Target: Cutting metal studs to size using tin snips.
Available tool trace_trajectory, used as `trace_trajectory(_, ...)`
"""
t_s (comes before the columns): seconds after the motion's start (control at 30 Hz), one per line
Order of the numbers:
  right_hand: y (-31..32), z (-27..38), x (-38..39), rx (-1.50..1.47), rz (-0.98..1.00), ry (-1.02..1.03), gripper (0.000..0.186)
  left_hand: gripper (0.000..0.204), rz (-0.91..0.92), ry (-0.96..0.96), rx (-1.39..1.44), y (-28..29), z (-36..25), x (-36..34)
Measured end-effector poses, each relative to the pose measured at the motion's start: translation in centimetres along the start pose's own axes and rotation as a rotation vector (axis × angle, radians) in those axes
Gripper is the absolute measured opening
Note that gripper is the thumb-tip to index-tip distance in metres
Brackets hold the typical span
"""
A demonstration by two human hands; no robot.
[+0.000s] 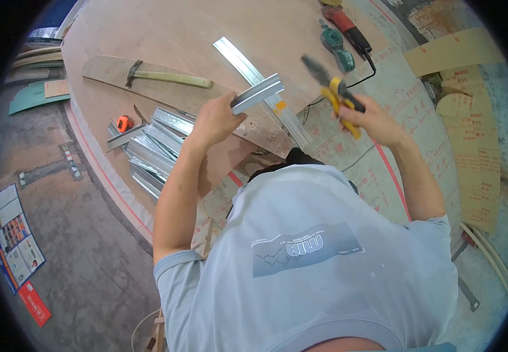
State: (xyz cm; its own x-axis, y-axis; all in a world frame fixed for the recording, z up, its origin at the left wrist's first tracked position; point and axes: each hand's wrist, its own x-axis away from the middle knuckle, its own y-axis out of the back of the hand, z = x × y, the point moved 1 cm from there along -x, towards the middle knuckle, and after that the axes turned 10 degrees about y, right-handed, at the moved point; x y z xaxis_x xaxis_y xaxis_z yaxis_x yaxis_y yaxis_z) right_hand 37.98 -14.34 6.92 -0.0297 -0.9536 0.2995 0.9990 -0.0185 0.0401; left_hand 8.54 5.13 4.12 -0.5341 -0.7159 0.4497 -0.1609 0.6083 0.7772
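Note:
My left hand (214,120) is closed around one end of a short silvery metal channel (258,95), held up over the board. The channel's free end points up and to the right. Yellow-and-black tin snips (339,94) are in my right hand (377,122), off to the right and apart from the channel. Their dark blades look blurred and point up and left. Beneath the held piece, a longer metal channel (236,57) lies slantwise, with an orange patch on it. Left of my left forearm lies a pile of short metal channels (155,151).
A claw hammer (171,77) lies on a wooden plank (104,69). Beside the pile is an orange tape measure (125,123). A red-and-black angle grinder (348,26) with a cord and a green hand tool (337,48) lie at the far right. Yellowish boards (468,158) lie right.

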Motion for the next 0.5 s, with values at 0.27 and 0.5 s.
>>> trace_trajectory(0.27, -2.0, 0.0, 1.3, -0.022, 0.211, 0.007, 0.029, 0.036, -0.521, -0.315, -0.266, 1.3, 1.7, 1.2)
trace_trajectory(0.5, -1.8, 1.9, 2.2, 0.071, 0.357, -0.113, 0.032, 0.043, -0.841, -0.488, -0.363, 1.8, 3.2, 1.8)
